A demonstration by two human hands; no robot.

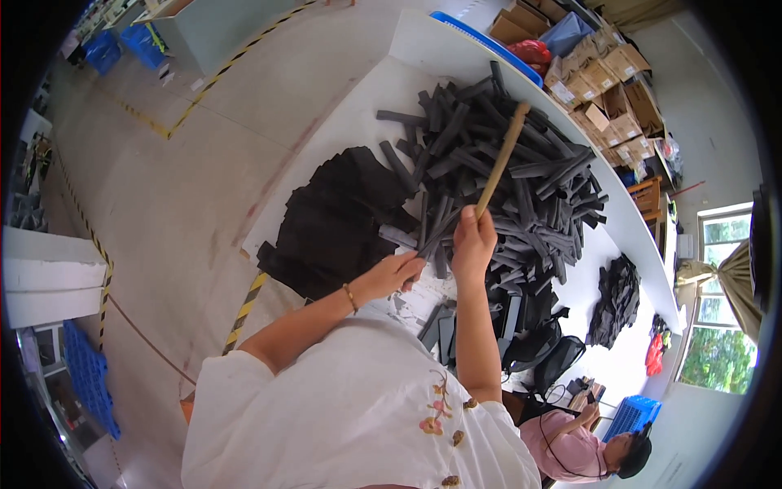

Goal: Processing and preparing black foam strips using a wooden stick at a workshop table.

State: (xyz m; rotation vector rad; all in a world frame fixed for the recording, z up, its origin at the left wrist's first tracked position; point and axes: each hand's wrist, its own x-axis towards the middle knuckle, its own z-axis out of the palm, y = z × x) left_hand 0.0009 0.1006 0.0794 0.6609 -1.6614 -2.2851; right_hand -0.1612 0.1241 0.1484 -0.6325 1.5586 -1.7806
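Note:
My right hand [473,243] is closed around the lower end of a long wooden stick [503,156] that slants up over a big heap of dark grey foam strips [509,175] on the white table [358,114]. My left hand [397,273] pinches one grey strip [432,236] at the heap's near edge. A stack of black fabric pieces [338,220] lies to the left of the heap, beside my left hand.
A smaller black pile [617,300] sits farther right on the table. Cardboard boxes [607,81] and a blue tray [489,45] line the far side. Another person in pink [574,444] sits at lower right near a blue crate [631,414]. Concrete floor with yellow-black tape lies left.

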